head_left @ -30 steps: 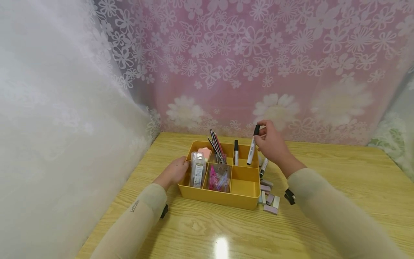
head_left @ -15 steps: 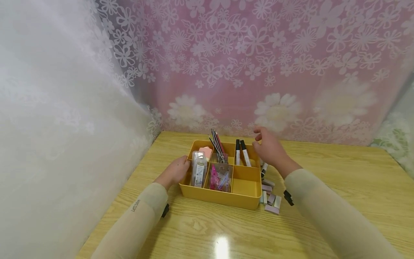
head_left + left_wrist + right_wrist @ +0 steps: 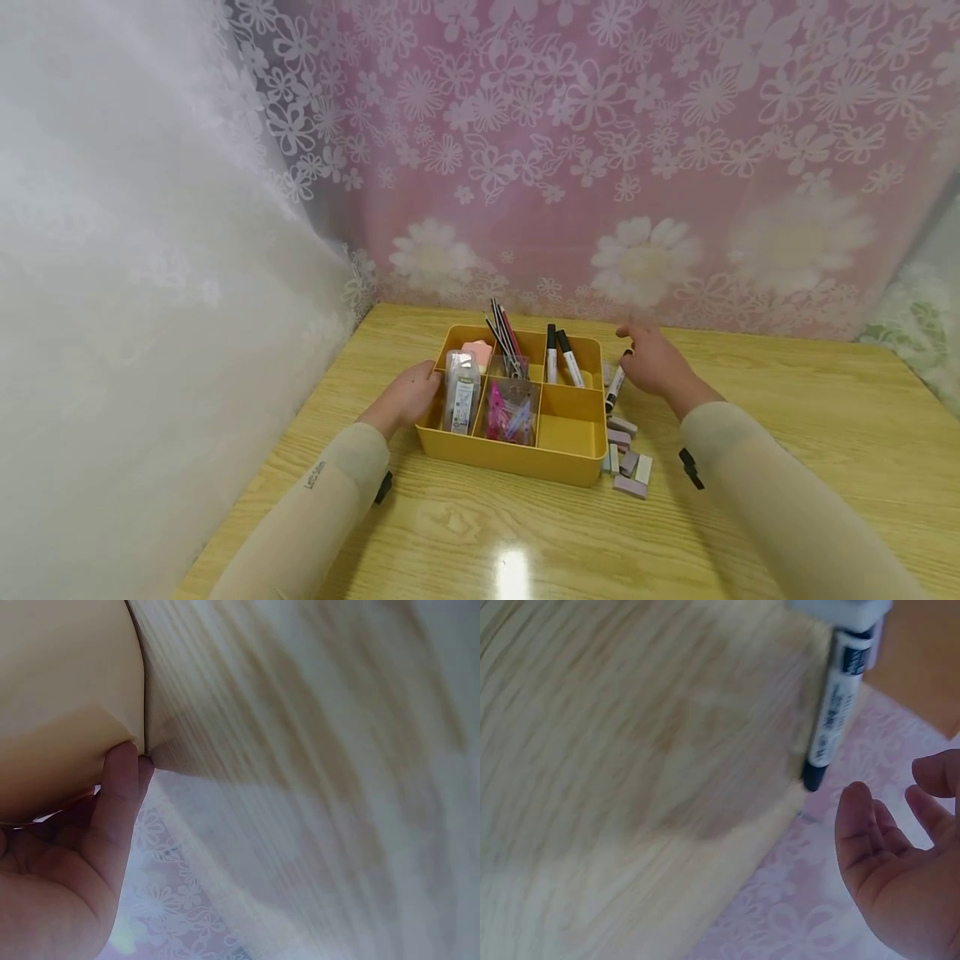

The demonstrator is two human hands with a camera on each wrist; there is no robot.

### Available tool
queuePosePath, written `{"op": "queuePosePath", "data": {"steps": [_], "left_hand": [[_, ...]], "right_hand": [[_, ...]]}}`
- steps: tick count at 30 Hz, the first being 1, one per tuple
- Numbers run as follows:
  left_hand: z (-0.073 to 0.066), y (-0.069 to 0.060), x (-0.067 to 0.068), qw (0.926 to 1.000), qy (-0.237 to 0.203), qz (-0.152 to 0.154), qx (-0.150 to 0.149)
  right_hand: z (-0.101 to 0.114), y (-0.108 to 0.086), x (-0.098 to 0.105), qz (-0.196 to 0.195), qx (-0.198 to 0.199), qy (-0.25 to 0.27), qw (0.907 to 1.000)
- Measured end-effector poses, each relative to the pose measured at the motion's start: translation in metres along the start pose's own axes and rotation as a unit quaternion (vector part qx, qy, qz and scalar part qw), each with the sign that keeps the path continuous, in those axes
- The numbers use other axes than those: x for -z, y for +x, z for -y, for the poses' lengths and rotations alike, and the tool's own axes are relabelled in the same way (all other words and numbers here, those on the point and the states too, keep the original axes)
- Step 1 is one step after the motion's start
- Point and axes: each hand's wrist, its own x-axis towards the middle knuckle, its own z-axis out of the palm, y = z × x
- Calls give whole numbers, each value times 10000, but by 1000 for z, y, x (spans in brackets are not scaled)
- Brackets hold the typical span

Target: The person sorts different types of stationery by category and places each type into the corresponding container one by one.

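Observation:
A yellow compartment organizer box [image 3: 510,460] stands on the table. My left hand [image 3: 408,396] holds its left wall; in the left wrist view bent fingers [image 3: 116,802] press against the box side, with the thumb mostly hidden. Right of the box lies a capped whiteboard marker [image 3: 615,390]. My right hand [image 3: 660,368] hovers by its far end, and the right wrist view shows the fingers apart from the marker [image 3: 834,712], with nothing between them. Two black-capped markers [image 3: 572,362] lean in the back right compartment.
Several pastel blocks [image 3: 630,487] lie along the box's right side. Inside the box are pencils [image 3: 506,337], a pink item [image 3: 477,354], a clear bottle-shaped pack [image 3: 461,396] and a clear case with pink and purple pieces [image 3: 510,414]. A floral curtain [image 3: 525,167] hangs behind.
The right hand lowered a marker into the back right compartment and let it go, then moved right and down to the marker on the table. The left hand stays at the box.

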Motion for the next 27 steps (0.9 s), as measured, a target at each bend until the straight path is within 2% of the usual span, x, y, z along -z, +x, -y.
{"op": "queuePosePath", "data": {"steps": [6, 13, 20, 27], "left_hand": [[1, 0, 0, 10000, 19, -25, -13], [2, 1, -1, 10000, 14, -7, -76], [2, 0, -1, 10000, -26, -26, -46], [1, -1, 0, 10000, -16, -36, -19]], "right_hand": [[-12, 2, -5, 375, -275, -302, 9985], [-15, 2, -11, 963, -203, -862, 9914], [-22, -1, -11, 893, 13, -1021, 9908], [-34, -3, -7, 1008, 132, -1149, 9882]]}}
